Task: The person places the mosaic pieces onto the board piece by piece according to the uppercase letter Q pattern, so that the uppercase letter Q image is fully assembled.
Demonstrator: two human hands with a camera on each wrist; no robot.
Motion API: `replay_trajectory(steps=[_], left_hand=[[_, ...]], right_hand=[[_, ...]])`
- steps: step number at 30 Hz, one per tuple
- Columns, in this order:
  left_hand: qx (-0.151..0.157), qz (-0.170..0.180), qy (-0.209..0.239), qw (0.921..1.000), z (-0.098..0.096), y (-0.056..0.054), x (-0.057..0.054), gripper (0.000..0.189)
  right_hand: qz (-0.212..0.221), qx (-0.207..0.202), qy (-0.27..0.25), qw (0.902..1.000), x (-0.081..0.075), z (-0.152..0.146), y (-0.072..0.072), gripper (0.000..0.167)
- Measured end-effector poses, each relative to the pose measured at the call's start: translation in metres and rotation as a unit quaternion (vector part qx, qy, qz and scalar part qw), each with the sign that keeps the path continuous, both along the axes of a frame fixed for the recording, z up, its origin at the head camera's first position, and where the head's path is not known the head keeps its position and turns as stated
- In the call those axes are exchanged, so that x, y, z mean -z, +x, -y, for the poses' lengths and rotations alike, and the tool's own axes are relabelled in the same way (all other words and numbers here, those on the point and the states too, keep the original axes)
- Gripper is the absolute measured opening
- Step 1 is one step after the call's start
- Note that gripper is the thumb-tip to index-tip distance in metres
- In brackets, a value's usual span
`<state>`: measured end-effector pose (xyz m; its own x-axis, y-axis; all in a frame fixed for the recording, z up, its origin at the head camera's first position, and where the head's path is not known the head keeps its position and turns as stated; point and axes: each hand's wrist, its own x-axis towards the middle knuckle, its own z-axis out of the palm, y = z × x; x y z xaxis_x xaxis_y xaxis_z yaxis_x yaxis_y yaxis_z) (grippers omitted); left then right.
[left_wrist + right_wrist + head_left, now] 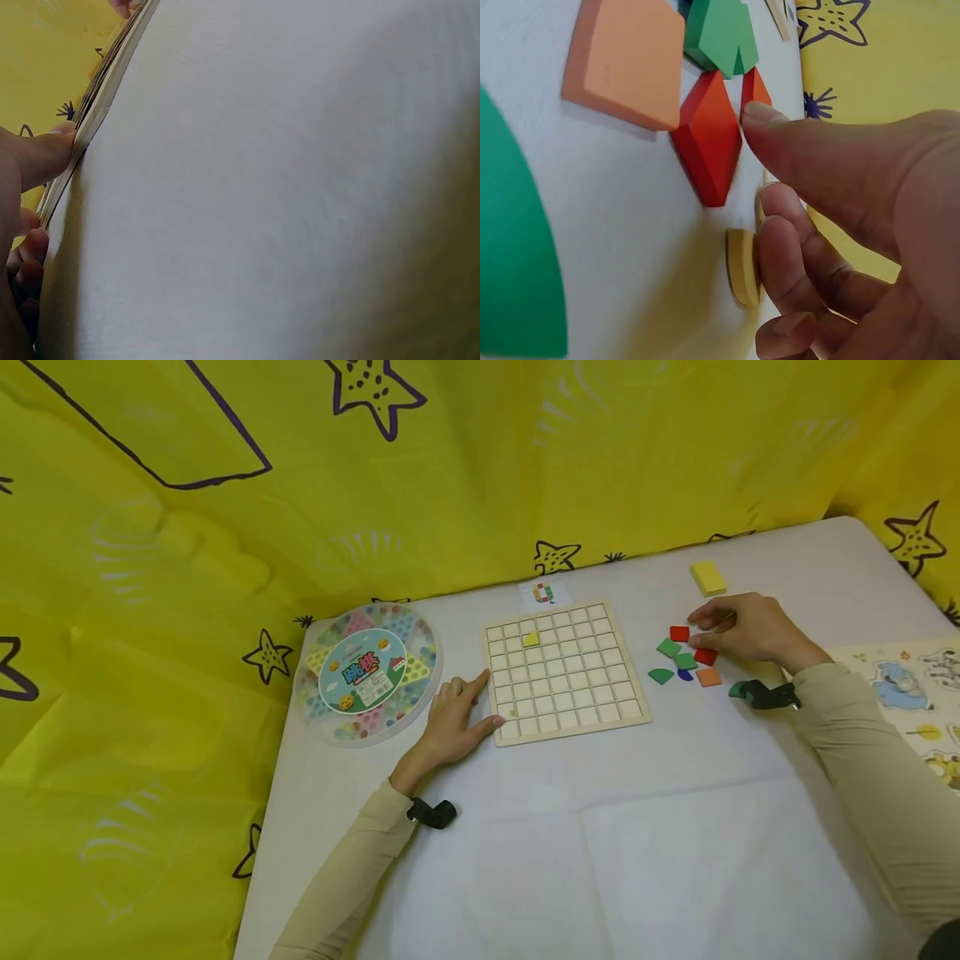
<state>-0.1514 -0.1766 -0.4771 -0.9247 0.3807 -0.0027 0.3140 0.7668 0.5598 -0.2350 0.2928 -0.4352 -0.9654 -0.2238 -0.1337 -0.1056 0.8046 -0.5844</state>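
A wooden grid board (600,714) lies mid-table with one yellow tile (531,640) in an upper-left cell. My left hand (457,718) lies flat beside it, its index finger along the left edge and its thumb (41,154) against the board's edge (94,112). My right hand (738,627) is over a cluster of loose tiles: red (679,633), green (668,647), orange (708,677). In the right wrist view the thumb tip (761,112) touches a red tile (709,139). The curled fingers (780,247) hold a thin yellow piece (742,266) against the table.
A round clear box of coloured beads (367,672) sits left of the board. A yellow block (708,577) and a small picture card (543,593) lie near the back. An animal puzzle (907,693) is at the right edge. Yellow star-print cloth surrounds the white table (600,860).
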Motion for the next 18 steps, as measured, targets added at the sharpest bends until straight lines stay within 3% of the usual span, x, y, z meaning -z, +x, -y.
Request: replay_trajectory(steps=[18], left_hand=[[0.002,0.0,0.004,1.0,0.002,-0.001,0.002,0.082]], right_hand=[[0.005,-0.007,-0.016,0.9998,-0.001,0.018,-0.009,0.033]])
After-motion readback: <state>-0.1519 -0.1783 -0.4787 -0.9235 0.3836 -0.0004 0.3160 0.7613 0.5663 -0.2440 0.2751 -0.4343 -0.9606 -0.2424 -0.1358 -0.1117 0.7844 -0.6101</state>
